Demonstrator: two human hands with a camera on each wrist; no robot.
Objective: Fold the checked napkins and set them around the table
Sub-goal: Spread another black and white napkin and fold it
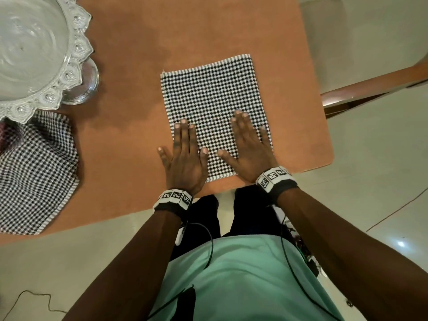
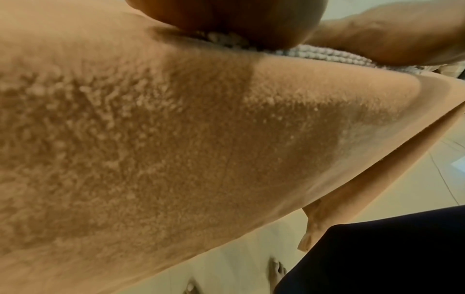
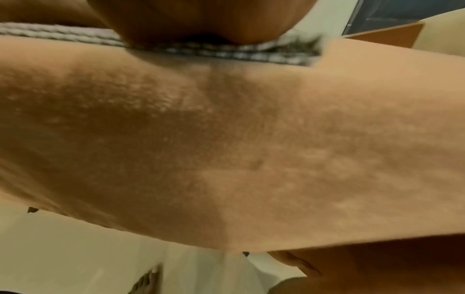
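Note:
A black-and-white checked napkin [image 1: 213, 100] lies flat and folded into a rectangle near the right corner of the orange table [image 1: 129, 66]. My left hand [image 1: 184, 154] presses flat on its near left edge, fingers straight. My right hand [image 1: 249, 144] lies flat on its near right part, fingers spread. The wrist views show only the heel of each hand on the napkin's edge [image 2: 314, 53] [image 3: 226, 52]. More checked napkins [image 1: 34, 172] lie crumpled in a heap at the table's left front.
A large ornate glass bowl on a foot [image 1: 41, 54] stands at the back left, partly over the napkin heap. The table's front edge and rounded right corner [image 1: 328, 156] are close to my hands. A chair [image 1: 361, 54] stands beyond the right edge.

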